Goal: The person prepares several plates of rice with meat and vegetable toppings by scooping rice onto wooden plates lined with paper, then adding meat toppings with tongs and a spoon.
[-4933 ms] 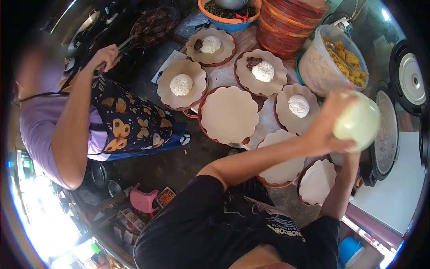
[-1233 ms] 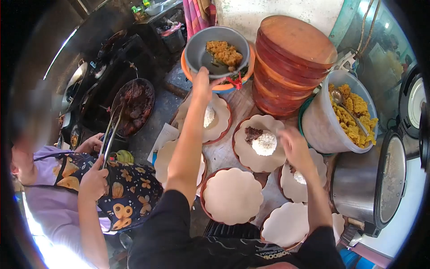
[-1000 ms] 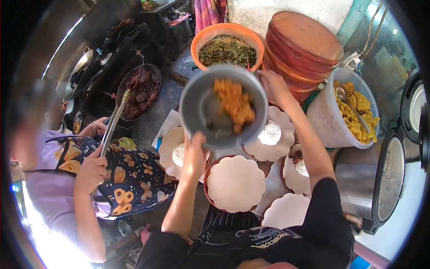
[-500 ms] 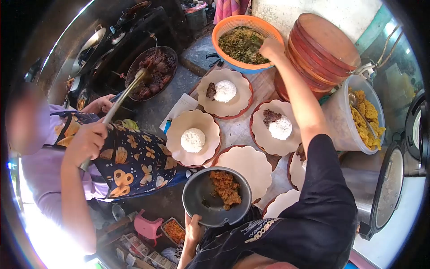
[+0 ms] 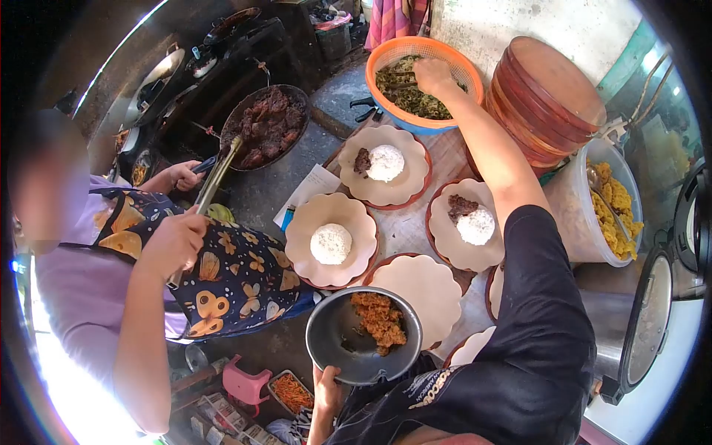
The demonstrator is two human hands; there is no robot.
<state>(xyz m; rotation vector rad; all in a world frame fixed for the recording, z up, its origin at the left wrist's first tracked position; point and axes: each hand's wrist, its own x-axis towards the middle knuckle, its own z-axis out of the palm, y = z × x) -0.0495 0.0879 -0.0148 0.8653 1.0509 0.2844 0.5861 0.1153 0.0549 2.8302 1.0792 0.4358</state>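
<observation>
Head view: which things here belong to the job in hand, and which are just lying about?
Belong to the job:
- bowl, in the left hand
- basket, the right hand at its greens
- lined plates
- rice

Seemingly just about:
- pink stool
- paper
- striped cloth

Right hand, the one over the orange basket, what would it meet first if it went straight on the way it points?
Most likely the greens in the orange basket, ahead of the right hand; whether it already touches them is unclear.
</observation>
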